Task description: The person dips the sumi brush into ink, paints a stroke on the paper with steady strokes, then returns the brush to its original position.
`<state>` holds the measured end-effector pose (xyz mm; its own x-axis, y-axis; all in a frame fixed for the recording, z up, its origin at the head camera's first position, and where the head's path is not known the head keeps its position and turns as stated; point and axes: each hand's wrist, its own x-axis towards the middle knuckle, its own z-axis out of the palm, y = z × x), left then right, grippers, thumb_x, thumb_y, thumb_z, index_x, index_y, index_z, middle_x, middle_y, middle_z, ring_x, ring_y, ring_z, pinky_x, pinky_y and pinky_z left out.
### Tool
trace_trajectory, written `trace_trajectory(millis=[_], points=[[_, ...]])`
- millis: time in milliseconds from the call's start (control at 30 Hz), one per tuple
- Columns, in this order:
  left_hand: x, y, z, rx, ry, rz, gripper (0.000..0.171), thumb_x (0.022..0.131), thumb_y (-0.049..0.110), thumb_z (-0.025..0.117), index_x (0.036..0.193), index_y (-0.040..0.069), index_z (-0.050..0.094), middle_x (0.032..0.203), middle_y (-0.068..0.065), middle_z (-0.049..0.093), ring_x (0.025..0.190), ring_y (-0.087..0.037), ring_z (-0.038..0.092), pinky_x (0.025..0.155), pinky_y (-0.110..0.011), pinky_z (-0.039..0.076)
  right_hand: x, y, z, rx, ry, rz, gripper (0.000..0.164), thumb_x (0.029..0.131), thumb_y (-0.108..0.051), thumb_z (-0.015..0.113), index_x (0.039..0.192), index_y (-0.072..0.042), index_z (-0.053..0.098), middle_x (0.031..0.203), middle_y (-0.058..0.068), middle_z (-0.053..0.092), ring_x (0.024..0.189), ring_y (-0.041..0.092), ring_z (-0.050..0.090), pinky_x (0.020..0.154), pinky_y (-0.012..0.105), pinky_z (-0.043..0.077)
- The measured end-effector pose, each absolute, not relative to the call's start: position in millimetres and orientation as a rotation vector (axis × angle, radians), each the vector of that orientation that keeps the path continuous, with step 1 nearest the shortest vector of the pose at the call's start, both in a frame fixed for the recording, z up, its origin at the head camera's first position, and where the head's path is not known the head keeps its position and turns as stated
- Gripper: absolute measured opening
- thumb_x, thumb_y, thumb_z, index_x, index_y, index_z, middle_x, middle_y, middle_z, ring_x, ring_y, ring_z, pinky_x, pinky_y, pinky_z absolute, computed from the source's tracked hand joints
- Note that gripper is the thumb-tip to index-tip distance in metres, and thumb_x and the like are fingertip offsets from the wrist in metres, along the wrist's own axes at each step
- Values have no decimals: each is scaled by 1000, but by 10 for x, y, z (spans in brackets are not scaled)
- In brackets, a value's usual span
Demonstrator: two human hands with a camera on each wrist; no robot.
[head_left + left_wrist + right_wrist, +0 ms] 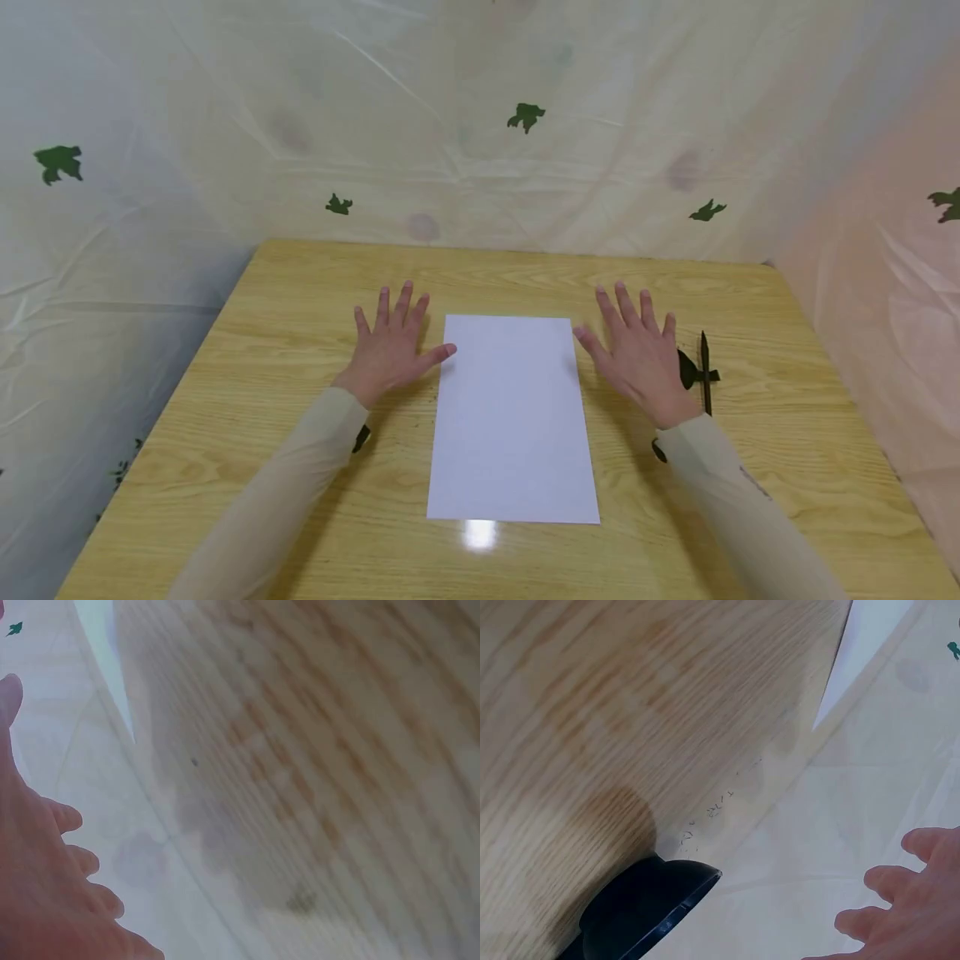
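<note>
A white sheet of paper point(513, 425) lies lengthwise on the wooden table. My left hand point(386, 350) hovers at its left side, fingers spread, thumb tip overlapping the sheet's edge in the head view. On the other side my right hand point(637, 362) is spread too, its thumb near the top right corner. Neither hand holds anything. Beside the right hand is a black, rounded, dish-like object point(656, 907), partly covered by the hand in the head view. A slim dark pointed stick point(705, 371), like a pencil or brush, rests just right of it.
Small dark marks point(716, 808) dot the wooden tabletop point(300, 287). Another black object point(361, 438) peeks out by the left sleeve, and a dark round edge point(658, 450) by the right one. Pale sheeting point(465, 167) with green bird-like shapes surrounds the table.
</note>
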<state>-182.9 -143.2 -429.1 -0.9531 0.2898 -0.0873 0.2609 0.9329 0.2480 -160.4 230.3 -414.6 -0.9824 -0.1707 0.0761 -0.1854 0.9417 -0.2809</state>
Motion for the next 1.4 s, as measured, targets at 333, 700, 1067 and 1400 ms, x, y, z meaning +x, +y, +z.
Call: trace_trajectory(millis=[333, 700, 1067, 1400], points=[[-1662, -1433, -4168, 520, 2993, 373, 101, 97, 76, 44, 168, 12, 12, 173, -12, -8, 156, -45, -11, 114, -78, -3, -1439, 2344, -4060, 310, -2994, 461, 81, 105, -68, 33, 168, -19, 19, 172, 14, 12, 156, 47, 4, 114, 78, 2], [-1418, -1412, -4168, 695, 2985, 327, 98, 96, 72, 52, 166, 10, 22, 174, -12, 7, 157, -45, 1, 114, -78, 8, -1216, 2424, -3943, 348, -2943, 470, 77, 106, -62, 40, 166, -16, 24, 171, 16, 19, 155, 49, 9, 112, 80, 8], [-1290, -1401, -4289, 839, 2920, 279, 97, 95, 71, 57, 165, 11, 27, 174, -9, 9, 157, -45, 6, 116, -76, 13, -1046, 2517, -3934, 362, -2914, 488, 75, 106, -57, 45, 165, -13, 29, 170, 17, 22, 154, 51, 14, 113, 78, 10], [-1230, -1398, -4362, 857, 2788, 317, 99, 93, 75, 55, 165, 13, 27, 174, -7, 7, 158, -43, 4, 117, -75, 11, -897, 2638, -3929, 369, -2897, 544, 74, 106, -52, 49, 165, -13, 27, 171, 16, 20, 156, 47, 12, 115, 76, 10]])
